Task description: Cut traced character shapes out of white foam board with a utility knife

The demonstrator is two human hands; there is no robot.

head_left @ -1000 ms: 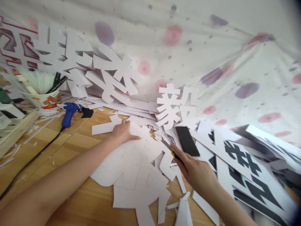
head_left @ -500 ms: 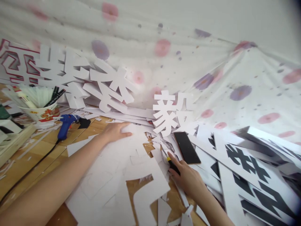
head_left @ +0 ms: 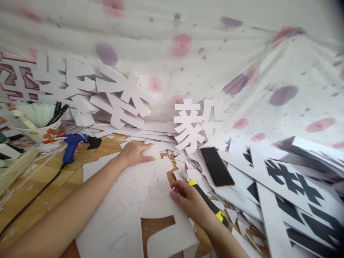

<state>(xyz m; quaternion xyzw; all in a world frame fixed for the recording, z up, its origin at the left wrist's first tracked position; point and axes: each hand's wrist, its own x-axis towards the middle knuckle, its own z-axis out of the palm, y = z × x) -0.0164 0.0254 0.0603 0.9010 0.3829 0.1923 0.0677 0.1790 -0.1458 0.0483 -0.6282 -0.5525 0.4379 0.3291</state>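
A large white paper sheet (head_left: 115,211) with pencilled shapes and a cut-out opening lies on the wooden table. My left hand (head_left: 135,154) presses on its far part, thumb and forefinger spread. My right hand (head_left: 188,197) hovers low at the sheet's right edge, fingers loosely curled. Its thumb and forefinger tips are slightly apart beside a pencilled crown-like outline, with nothing visible between them. Whether they touch the paper I cannot tell. A black and yellow utility knife (head_left: 205,197) rests on paper scraps just right of that hand, blade end pointing away, partly behind the wrist.
A black phone (head_left: 217,166) lies to the right, near stacked sheets with cut-out characters (head_left: 292,182). White cut characters (head_left: 188,125) lean against the flowered curtain. At left are a blue glue gun (head_left: 70,148) with its cord and a tub of pens (head_left: 43,134).
My right hand has let go of the utility knife, which now lies on the scraps, and has moved left to the sheet's edge. The sheet and my left hand have shifted slightly.
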